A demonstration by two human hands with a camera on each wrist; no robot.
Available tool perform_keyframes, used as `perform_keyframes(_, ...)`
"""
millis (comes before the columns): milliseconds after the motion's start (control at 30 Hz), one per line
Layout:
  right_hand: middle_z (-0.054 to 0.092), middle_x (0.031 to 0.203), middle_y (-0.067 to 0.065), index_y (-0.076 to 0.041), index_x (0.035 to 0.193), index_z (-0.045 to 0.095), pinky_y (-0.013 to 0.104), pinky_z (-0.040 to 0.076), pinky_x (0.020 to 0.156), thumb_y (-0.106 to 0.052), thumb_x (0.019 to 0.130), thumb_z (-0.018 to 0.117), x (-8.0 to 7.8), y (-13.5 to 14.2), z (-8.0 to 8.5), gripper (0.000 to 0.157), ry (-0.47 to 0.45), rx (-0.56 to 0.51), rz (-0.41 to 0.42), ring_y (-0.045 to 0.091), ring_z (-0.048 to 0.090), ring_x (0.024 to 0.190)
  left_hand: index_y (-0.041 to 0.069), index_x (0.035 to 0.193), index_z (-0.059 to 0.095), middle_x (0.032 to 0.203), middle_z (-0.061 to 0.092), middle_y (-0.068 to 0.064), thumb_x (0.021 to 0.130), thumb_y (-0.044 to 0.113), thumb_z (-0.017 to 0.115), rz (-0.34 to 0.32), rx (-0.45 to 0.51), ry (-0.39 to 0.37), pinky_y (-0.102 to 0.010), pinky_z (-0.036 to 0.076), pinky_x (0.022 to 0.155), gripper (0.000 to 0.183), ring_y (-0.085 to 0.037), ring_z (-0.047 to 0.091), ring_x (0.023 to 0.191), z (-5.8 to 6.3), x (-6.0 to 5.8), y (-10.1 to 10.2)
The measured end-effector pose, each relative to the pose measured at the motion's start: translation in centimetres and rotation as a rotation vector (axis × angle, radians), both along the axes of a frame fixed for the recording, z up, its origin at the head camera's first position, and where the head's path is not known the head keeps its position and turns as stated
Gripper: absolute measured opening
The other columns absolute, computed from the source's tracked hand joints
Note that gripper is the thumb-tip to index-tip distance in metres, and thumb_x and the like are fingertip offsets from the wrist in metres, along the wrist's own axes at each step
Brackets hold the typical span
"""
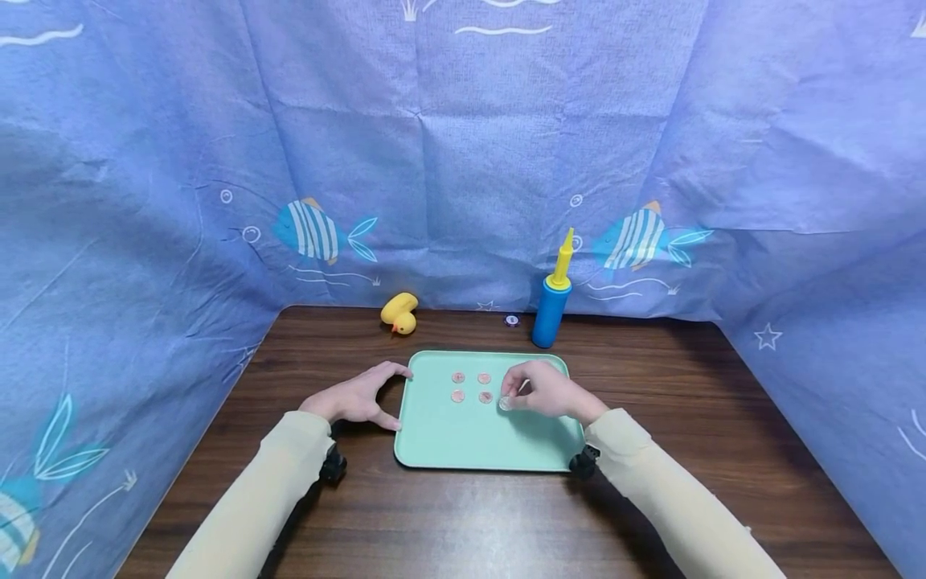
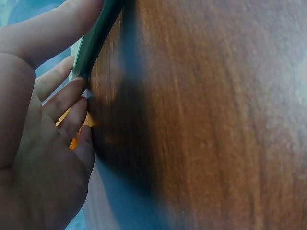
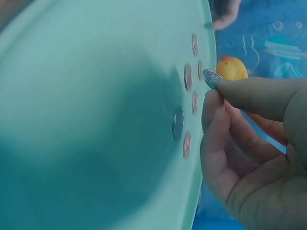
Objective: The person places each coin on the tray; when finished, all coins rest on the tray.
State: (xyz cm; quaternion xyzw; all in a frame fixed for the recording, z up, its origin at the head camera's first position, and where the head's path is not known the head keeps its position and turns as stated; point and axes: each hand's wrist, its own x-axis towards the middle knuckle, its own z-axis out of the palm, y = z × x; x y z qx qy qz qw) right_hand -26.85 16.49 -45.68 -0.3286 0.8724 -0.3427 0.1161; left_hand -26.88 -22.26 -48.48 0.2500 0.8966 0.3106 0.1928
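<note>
My right hand (image 1: 542, 389) is above the right half of a mint-green tray (image 1: 477, 450). Between thumb and fingers it pinches a silvery coin (image 3: 212, 79), tilted and held off the tray. Several copper-coloured coins (image 1: 458, 396) lie flat to the left of that hand, in two short rows. A darker, larger coin (image 3: 178, 123) shows near them in the right wrist view; the hand hides that spot in the head view. My left hand (image 1: 353, 397) is at the tray's left edge, thumb and fingers spread, fingertips touching the rim.
A yellow rubber duck (image 1: 399, 314) lies behind the tray on the brown wooden table (image 1: 463, 523). A blue hand pump (image 1: 552, 310) with a yellow nozzle stands at the back right, beside a small round disc (image 1: 511, 320). Blue fish-patterned cloth (image 1: 477, 177) hangs around the table.
</note>
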Motion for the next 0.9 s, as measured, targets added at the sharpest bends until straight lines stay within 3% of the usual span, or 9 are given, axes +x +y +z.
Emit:
perform_keyframes(167, 0.071, 0.081, -0.004, -0.007, 0.09, 0.075, 0.027, 0.058, 0.08, -0.002, 0.091, 0.079, 0.4, -1.8, -0.2, 0.006, 0.001, 0.008, 0.021, 0.007, 0.063, 0.079, 0.015, 0.154, 0.045, 0.161, 0.038, -0.011, 0.082, 0.042, 0.091, 0.005, 0.002, -0.009, -0.059, 0.028, 0.122, 0.09, -0.034, 0.031, 0.154, 0.2, 0.2, -0.1)
perform_keyframes(533, 0.068, 0.078, -0.005, -0.008, 0.089, 0.075, 0.03, 0.052, 0.075, -0.005, 0.092, 0.08, 1.4, -5.6, -0.5, 0.006, -0.017, 0.073, -0.024, 0.008, 0.06, 0.075, 0.015, 0.153, 0.046, 0.16, 0.04, -0.01, 0.082, 0.042, 0.091, -0.009, -0.003, -0.001, -0.058, 0.028, 0.122, 0.088, -0.033, 0.031, 0.154, 0.0, 0.3, -0.2)
perform_keyframes(900, 0.068, 0.076, -0.007, -0.009, 0.088, 0.073, 0.028, 0.05, 0.072, -0.003, 0.091, 0.079, 2.0, -7.5, -1.3, 0.01, 0.023, 0.122, -0.043, 0.007, 0.059, 0.072, 0.016, 0.153, 0.046, 0.161, 0.04, -0.009, 0.082, 0.044, 0.091, -0.004, 0.01, -0.012, -0.058, 0.028, 0.122, 0.089, -0.032, 0.031, 0.154, 0.0, 0.3, -0.2)
